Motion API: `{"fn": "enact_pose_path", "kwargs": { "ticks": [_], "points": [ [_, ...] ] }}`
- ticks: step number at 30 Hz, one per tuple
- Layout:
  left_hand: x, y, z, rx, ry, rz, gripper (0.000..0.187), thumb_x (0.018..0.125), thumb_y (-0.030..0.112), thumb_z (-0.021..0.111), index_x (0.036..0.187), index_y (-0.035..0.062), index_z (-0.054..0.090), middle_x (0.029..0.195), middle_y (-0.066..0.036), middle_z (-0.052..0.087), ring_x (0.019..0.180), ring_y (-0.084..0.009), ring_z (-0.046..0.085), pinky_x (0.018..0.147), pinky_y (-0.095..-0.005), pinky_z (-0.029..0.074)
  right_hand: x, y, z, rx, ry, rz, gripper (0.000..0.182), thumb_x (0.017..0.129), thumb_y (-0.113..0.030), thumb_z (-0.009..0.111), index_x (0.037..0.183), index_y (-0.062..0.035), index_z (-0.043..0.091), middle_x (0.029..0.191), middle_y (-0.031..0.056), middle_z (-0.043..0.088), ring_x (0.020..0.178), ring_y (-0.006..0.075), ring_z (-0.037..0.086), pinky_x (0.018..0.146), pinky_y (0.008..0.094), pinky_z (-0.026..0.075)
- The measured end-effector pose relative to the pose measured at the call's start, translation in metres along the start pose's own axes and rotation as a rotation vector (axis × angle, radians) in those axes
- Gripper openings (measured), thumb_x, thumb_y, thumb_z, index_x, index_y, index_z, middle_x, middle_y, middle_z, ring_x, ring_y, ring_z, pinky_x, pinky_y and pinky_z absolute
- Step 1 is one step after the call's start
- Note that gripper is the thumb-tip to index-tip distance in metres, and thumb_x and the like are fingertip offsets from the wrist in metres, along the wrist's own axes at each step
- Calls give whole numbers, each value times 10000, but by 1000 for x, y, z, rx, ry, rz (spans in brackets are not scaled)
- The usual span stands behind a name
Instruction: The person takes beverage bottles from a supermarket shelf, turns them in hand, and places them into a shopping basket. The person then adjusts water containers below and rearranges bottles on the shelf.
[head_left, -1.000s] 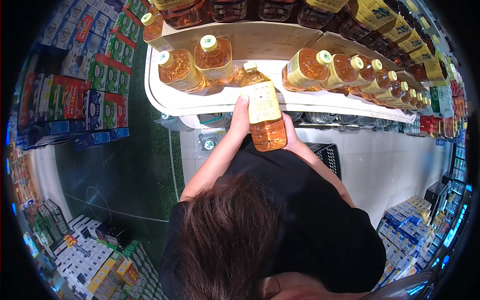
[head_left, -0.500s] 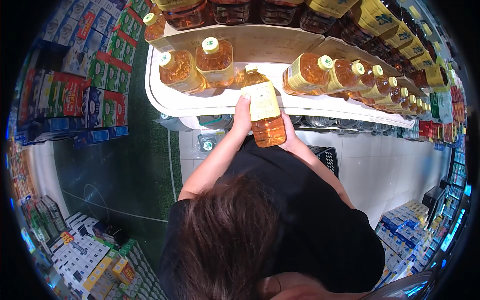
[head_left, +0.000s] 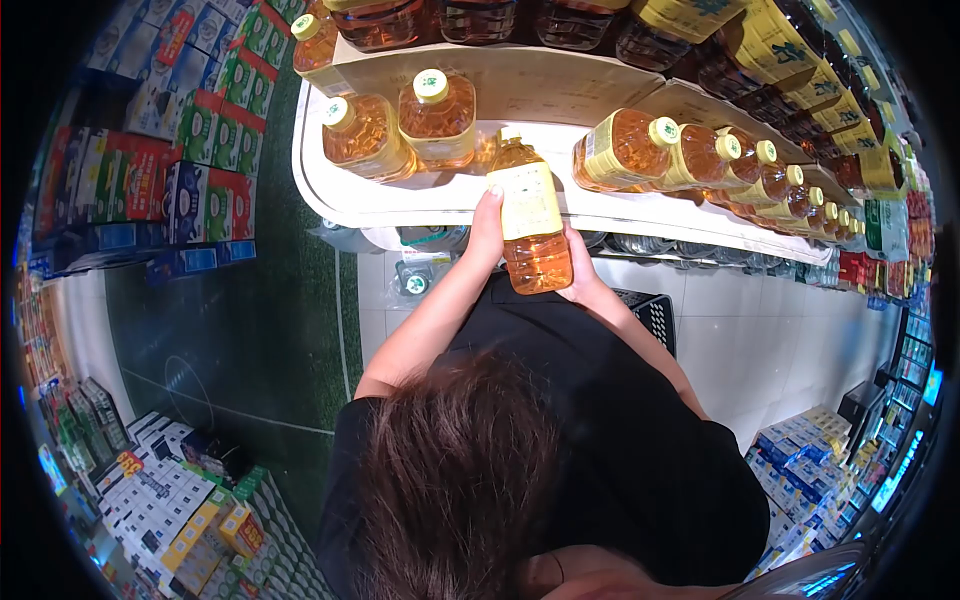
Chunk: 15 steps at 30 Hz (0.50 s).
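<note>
A bottle of amber liquid [head_left: 530, 205] with a yellow label and pale cap is tilted in front of the white shelf [head_left: 440, 205], its base toward my body. My left hand [head_left: 487, 228] grips its left side, the thumb on the label. On the bottle's lower right side is my right hand [head_left: 583, 265], its fingers partly hidden behind it. Two similar bottles, one nearer [head_left: 437, 118] and one further left [head_left: 366, 138], stand on the shelf to the left. A row of the same bottles [head_left: 625, 150] runs off to the right.
Above is a cardboard-edged tier [head_left: 520, 88] with more large bottles. Stacked colourful boxes [head_left: 212, 205] stand at the left. A black crate [head_left: 655, 318] sits below the shelf at the right. Piled cartons [head_left: 165, 490] lie at the lower left, and more [head_left: 800, 465] at the lower right.
The view has shifted slightly, so the shelf bottles appear a little further right. Both hands keep their hold on the bottle, which has hardly moved.
</note>
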<state>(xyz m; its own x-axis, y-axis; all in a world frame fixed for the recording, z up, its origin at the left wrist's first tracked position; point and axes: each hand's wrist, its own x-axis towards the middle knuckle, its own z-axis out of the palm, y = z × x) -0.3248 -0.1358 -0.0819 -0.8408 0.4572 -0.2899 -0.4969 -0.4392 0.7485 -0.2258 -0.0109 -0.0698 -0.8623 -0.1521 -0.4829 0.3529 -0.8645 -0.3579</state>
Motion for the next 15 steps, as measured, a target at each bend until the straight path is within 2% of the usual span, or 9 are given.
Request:
{"fn": "enact_pose_path", "kwargs": {
  "ticks": [5,15],
  "points": [
    [1,-2,-3,1,-10,-3,464,954,357,320,1125,-39,491,1038,-140,602,924,-183,596,822,-304,471,-2,1,1,-15,-44,-11,495,968,-399,316,1268,-26,441,1208,146,553,1083,261,562,931,414,459],
    [0,2,-1,1,-42,-11,464,957,360,319,1144,-31,483,1050,-138,599,932,-188,602,821,-308,481,-3,1,3,12,1,-6,506,966,-412,320,1272,-28,439,1209,150,552,1084,267,561,927,425,461]
  ]
}}
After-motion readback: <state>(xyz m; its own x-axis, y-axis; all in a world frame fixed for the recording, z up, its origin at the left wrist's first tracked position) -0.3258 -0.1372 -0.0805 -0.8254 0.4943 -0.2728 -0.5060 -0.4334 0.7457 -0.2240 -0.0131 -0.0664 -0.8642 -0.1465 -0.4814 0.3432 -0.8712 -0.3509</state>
